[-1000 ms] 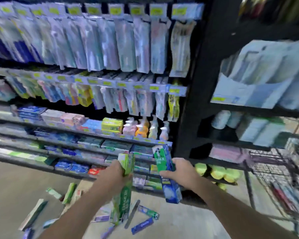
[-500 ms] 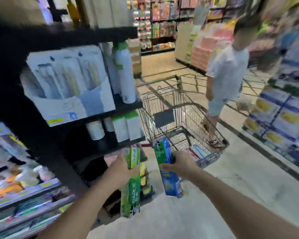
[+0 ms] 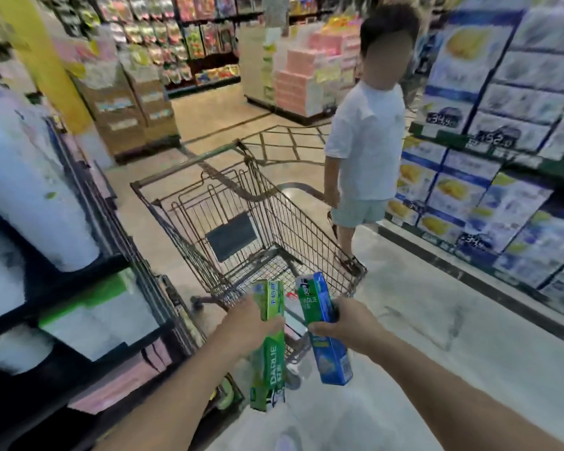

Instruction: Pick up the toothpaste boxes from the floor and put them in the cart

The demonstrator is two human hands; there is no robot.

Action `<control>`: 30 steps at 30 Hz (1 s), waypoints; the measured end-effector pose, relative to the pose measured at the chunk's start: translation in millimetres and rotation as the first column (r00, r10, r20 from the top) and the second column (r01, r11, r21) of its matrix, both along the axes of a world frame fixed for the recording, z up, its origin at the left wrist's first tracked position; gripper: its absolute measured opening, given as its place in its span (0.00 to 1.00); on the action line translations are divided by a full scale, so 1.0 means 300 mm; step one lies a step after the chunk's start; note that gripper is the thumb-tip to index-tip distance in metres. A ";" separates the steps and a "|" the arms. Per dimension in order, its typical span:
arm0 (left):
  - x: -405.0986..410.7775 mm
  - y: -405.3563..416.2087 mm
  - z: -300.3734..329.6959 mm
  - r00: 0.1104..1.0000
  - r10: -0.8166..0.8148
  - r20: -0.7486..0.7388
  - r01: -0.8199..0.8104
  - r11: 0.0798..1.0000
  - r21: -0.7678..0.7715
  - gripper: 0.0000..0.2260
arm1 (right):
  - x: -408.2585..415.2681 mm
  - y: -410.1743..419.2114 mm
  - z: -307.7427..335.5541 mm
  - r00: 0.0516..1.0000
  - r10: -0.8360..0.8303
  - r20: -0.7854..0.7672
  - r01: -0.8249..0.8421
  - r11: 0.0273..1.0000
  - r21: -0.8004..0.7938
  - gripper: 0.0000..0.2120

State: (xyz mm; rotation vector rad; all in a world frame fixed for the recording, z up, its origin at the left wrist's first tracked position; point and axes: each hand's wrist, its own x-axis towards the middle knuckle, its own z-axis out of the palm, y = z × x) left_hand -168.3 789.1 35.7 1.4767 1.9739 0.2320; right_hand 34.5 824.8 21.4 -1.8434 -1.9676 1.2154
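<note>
My left hand [image 3: 251, 323] grips a green Darlie toothpaste box [image 3: 269, 359] around its middle, held upright. My right hand [image 3: 345, 323] grips a green-and-blue Darlie toothpaste box [image 3: 328, 353], also upright, right beside the first. Both boxes hang just above the near end of a wire shopping cart [image 3: 209, 203], which stands straight ahead. A few boxes [image 3: 292, 307] lie in the cart's near end, mostly hidden behind my hands.
A person in a white shirt [image 3: 365, 148] stands at the cart's far right side. Black shelving [image 3: 79, 288] with white and green packs lines the left. Stacked blue cartons [image 3: 502, 157] fill the right. Bare floor [image 3: 437, 320] runs along the right.
My view has swung right from the toothpaste shelves and floor to the aisle. The cart now sits straight ahead, closer, with both boxes carried up to its near end.
</note>
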 end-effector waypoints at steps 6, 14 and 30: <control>-0.064 0.312 -0.029 0.996 -0.004 0.089 0.005 1.000 -0.009 0.33 | -0.059 0.303 -0.008 0.998 -0.040 0.058 0.042 0.999 -0.031 0.12; -0.157 0.590 -0.083 0.988 0.056 0.143 -0.048 0.997 -0.058 0.32 | -0.178 0.612 -0.088 0.997 -0.030 0.078 0.037 0.994 -0.099 0.10; -0.123 0.930 -0.479 0.844 0.461 0.274 -0.400 0.881 -0.251 0.36 | -0.279 1.142 -0.519 0.926 0.333 0.178 -0.270 0.913 -0.304 0.09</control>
